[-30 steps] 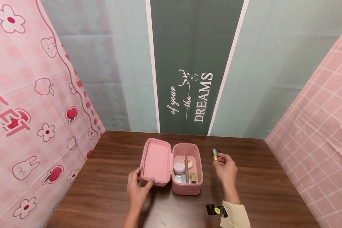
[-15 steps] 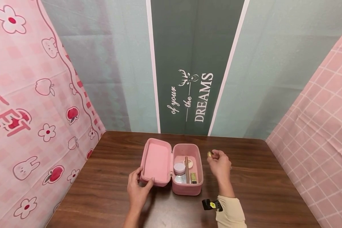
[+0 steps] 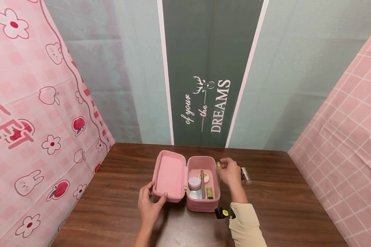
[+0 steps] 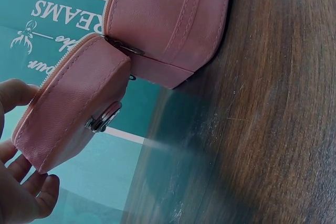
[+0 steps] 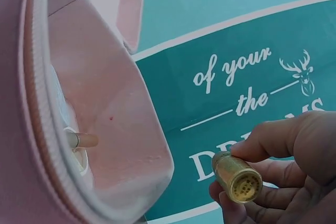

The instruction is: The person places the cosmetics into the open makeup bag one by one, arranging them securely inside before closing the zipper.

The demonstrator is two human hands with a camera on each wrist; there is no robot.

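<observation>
over the right forearm (image 3: 239, 195) there is a plain, cream-beige cloth sleeve (image 3: 246, 224). it is of one colour, quite close to the arm, with light folds, and it finishes short of the right hand (image 3: 230, 173), which is bare. at the end of this sleeve is a narrow black strap (image 3: 232, 213), and with it a small, black, block-shaped device (image 3: 219, 213), standing out at the inner side. beside the device shows a bright yellow-green label (image 3: 225, 212); its dark marking is too small for reading. the left hand (image 3: 149, 206) and the left forearm (image 3: 142, 237), as far as the head view shows, are bare also.
</observation>
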